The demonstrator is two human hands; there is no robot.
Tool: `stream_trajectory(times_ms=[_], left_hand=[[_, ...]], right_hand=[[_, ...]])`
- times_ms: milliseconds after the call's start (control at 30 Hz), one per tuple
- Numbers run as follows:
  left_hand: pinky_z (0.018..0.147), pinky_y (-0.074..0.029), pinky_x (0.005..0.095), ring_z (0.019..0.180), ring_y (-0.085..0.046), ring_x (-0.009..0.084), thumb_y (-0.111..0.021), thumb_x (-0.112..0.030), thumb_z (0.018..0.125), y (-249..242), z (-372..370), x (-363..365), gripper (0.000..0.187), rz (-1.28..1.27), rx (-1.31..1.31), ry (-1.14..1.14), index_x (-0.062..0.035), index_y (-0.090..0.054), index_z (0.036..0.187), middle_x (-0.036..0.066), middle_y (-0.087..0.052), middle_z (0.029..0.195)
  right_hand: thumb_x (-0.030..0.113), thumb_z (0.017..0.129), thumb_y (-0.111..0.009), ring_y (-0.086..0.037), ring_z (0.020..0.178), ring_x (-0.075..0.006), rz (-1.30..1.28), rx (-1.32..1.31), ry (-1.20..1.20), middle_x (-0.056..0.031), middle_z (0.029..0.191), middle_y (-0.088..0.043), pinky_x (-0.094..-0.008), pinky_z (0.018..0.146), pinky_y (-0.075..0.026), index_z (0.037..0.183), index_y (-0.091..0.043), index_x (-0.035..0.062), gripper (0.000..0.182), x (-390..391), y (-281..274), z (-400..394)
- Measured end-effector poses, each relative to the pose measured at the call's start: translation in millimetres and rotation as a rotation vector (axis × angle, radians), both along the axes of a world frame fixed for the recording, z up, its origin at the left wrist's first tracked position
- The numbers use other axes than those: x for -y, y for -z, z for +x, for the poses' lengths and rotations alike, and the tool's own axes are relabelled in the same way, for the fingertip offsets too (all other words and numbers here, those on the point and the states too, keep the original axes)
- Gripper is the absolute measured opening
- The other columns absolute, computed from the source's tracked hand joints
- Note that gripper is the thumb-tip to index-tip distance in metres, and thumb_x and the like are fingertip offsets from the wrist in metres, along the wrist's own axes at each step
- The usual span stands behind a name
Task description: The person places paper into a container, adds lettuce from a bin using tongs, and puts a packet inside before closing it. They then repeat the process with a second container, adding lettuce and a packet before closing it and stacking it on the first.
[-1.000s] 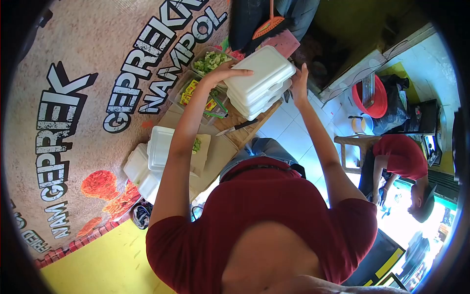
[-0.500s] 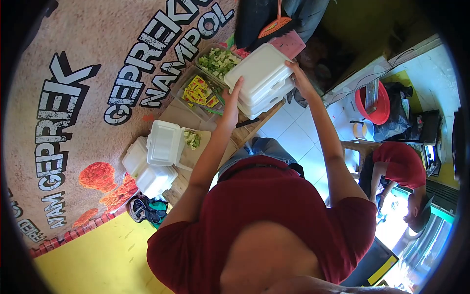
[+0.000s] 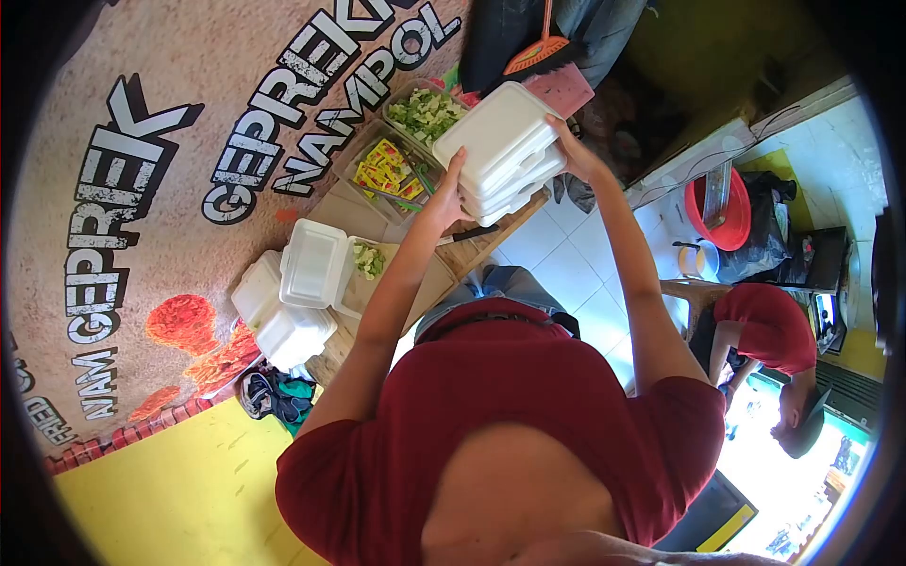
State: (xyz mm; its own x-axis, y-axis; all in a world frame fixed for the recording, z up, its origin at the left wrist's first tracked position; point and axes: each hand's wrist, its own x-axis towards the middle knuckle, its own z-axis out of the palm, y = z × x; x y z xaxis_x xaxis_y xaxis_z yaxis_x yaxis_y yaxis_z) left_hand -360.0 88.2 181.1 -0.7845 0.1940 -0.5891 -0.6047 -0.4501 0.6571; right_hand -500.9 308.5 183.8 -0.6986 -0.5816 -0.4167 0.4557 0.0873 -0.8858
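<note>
My left hand presses the near left side of a white foam takeaway box, thumb up along its edge. Gripping the opposite side of that same box is my right hand. Its lid is closed, and it sits on top of a stack of similar boxes; the fingers underneath are partly hidden. Just left of the stack are a clear tub of chopped greens and a tub of yellow sachets. An open foam box with some greens lies nearer my left forearm.
A knife lies at the wooden table edge below the stack. More closed foam boxes stand on the left. Beyond the stack is an orange broom. On the right, a person in a red shirt bends over near a red basin.
The view has shifted slightly. Both hands stay on the sides of the top foam box, which remains on the stack with its lid closed.
</note>
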Motion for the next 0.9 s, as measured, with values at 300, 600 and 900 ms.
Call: stream_trajectory(times_ms=[300, 600, 900], left_hand=[[0.104, -0.019, 0.044, 0.127, -0.028, 0.0295, -0.067, -0.065, 0.062, 13.6, 0.6, -12.7, 0.115, -0.121, -0.346, -0.292, 0.0006, -0.011, 0.138, 0.015, -0.026, 0.14], [0.103, -0.022, 0.0374, 0.123, -0.032, 0.0255, -0.069, -0.061, 0.062, 7.1, 1.2, -7.7, 0.11, -0.136, -0.208, -0.365, -0.0006, -0.014, 0.136, 0.017, -0.033, 0.131], [0.103, -0.017, 0.0461, 0.128, -0.025, 0.0273, -0.066, -0.067, 0.06, 11.3, 2.4, -9.5, 0.117, -0.186, -0.16, -0.353, -0.0017, -0.01, 0.139, 0.016, -0.025, 0.138]], right_hand=[[0.063, 0.079, -0.047, -0.037, 0.123, -0.0244, -0.082, -0.168, -0.045, -0.0155, 0.134, -0.036, -0.0388, 0.1, -0.031, 0.139, -0.022, 0.0056, 0.087, -2.3, -14.3, -0.7], [0.047, 0.082, -0.052, -0.043, 0.111, -0.0146, -0.099, -0.275, 0.202, -0.0054, 0.123, -0.044, -0.0249, 0.093, -0.032, 0.132, -0.039, 0.0103, 0.063, -6.3, -36.9, 32.7], [0.049, 0.078, -0.057, -0.046, 0.107, -0.0168, -0.099, -0.278, 0.335, -0.0065, 0.115, -0.049, -0.0271, 0.088, -0.035, 0.127, -0.043, 0.0097, 0.064, -8.4, -22.0, 36.4]])
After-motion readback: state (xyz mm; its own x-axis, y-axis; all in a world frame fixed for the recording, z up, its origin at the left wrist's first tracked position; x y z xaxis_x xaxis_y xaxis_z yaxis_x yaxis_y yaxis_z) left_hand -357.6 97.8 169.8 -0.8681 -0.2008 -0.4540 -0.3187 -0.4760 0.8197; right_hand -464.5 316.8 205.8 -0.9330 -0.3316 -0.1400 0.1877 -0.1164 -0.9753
